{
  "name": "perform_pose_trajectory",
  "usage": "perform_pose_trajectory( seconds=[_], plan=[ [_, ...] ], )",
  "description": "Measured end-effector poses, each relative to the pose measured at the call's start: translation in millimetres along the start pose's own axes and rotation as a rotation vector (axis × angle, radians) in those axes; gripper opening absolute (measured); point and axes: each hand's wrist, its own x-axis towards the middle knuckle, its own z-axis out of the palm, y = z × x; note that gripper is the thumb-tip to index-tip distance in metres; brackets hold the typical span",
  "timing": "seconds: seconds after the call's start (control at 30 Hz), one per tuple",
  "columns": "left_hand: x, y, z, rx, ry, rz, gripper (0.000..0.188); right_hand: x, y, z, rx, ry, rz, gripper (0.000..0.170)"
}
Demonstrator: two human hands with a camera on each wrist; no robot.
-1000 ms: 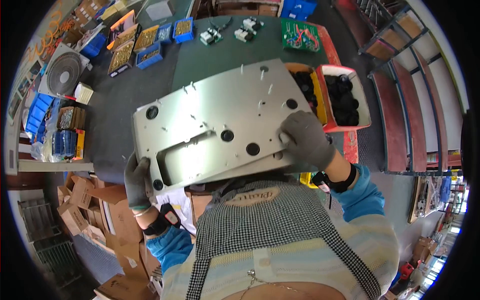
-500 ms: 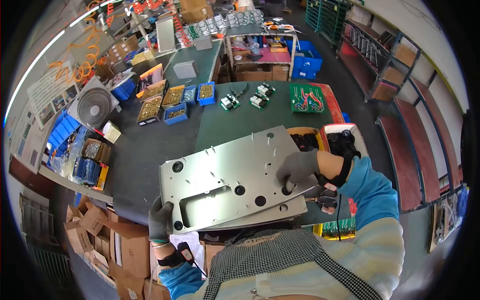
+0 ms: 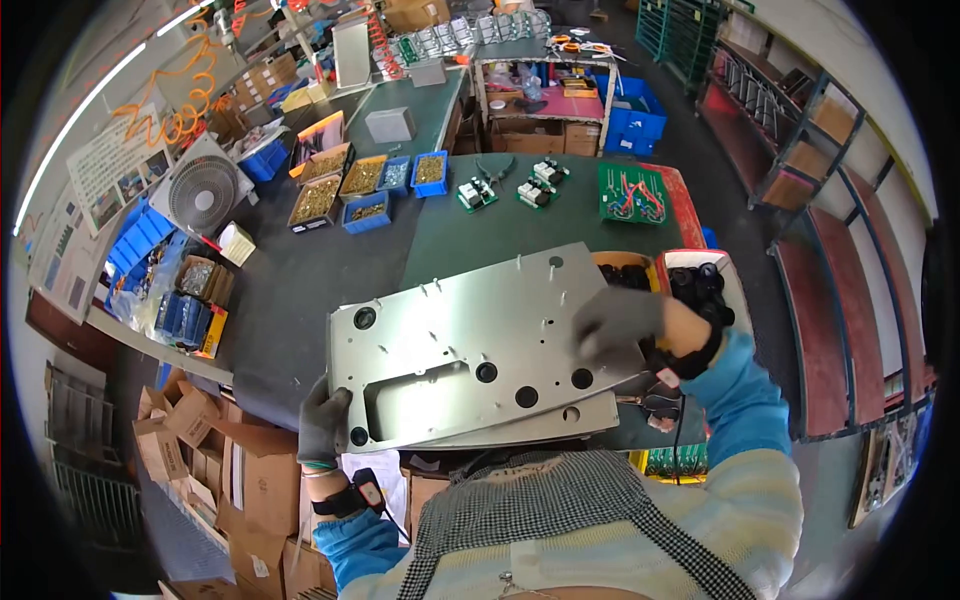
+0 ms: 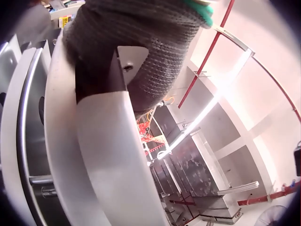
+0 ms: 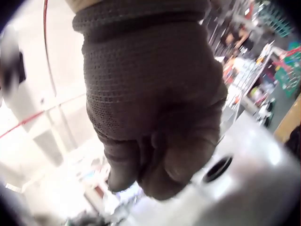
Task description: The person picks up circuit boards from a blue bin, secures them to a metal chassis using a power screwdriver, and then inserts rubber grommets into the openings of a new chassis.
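A silver metal panel (image 3: 460, 340) with upright studs, a rectangular cutout and several black round pieces or holes lies tilted over another metal sheet (image 3: 540, 427). My gloved left hand (image 3: 324, 422) grips its lower left corner; in the left wrist view, that hand (image 4: 136, 47) wraps over a metal edge (image 4: 117, 155). Above the panel's right side is my gloved right hand (image 3: 620, 325), beside a black round piece (image 3: 582, 378). In the right wrist view, the right hand (image 5: 153, 103) has loosely curled fingers, nothing visible in them, near a black ring (image 5: 218, 169).
Boxes of black parts (image 3: 700, 290) stand right of the panel. Small blue bins (image 3: 367, 213) of metal parts, white-and-green components (image 3: 477, 195) and a green board (image 3: 632, 194) lie farther back. A fan (image 3: 203, 194) stands at left, cardboard boxes (image 3: 262, 480) below.
The head view has tilted up and shifted. My right hand has lifted off the black round piece at the panel's right, uncovering it. My left hand keeps its grip on the corner.
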Motion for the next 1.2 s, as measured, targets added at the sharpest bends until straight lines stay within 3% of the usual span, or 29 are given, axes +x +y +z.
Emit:
perform_pose_trajectory(
  seconds=[0.03,0.07,0.1,0.2,0.3,0.37,0.4,0.53,0.6,0.63,0.7,0.8,0.87,0.97,1.07,1.13,1.2],
  plan=[
    [3,-6,-6,0.031,0.005,0.008,0.043,-12,19,-7,0.174,0.17,0.09,0.03],
    [1,-3,-2,0.025,0.028,0.003,0.043,-19,74,-2,0.39,0.865,0.252,0.03],
    [-3,7,5,0.033,0.04,-0.008,0.042,-26,116,18,0.189,0.902,0.334,0.034],
    [2,-3,-3,0.081,0.056,0.01,0.043,-16,166,95,-0.32,0.33,0.419,0.037],
    [6,-9,-11,0.209,0.06,-0.001,0.044,17,294,181,-0.072,0.571,0.39,0.037],
    [-3,6,1,0.132,0.046,-0.017,0.043,-14,140,101,0.543,0.381,0.555,0.033],
    [-5,7,4,0.101,0.06,-0.018,0.042,-17,143,94,-0.185,0.101,0.497,0.034],
    [-3,4,1,0.076,0.057,-0.044,0.041,-28,149,101,-0.183,0.271,0.455,0.034],
    [-1,1,-2,0.063,0.049,-0.048,0.042,-22,176,117,-0.3,0.287,0.419,0.034],
    [-1,0,-4,0.059,0.046,-0.041,0.042,-18,192,130,-0.272,0.404,0.361,0.034],
    [-2,3,-1,0.062,0.046,-0.031,0.044,-6,209,138,0.191,0.42,0.397,0.034],
    [-3,1,3,0.073,0.063,0.022,0.039,0,213,131,0.108,0.313,0.409,0.034],
    [-2,1,4,0.056,0.05,0.008,0.039,-3,151,97,-0.179,0.293,0.348,0.034],
    [-6,6,3,0.042,0.026,-0.022,0.04,5,193,123,1.337,0.196,0.405,0.033],
    [-3,6,2,0.034,0.025,-0.022,0.042,10,196,126,1.583,0.23,0.322,0.033],
    [-5,10,2,0.111,0.029,-0.035,0.043,8,192,106,0.748,0.353,0.292,0.033],
    [-10,18,7,0.076,0.052,-0.049,0.043,-1,179,87,0.221,0.338,0.274,0.033]
  ],
)
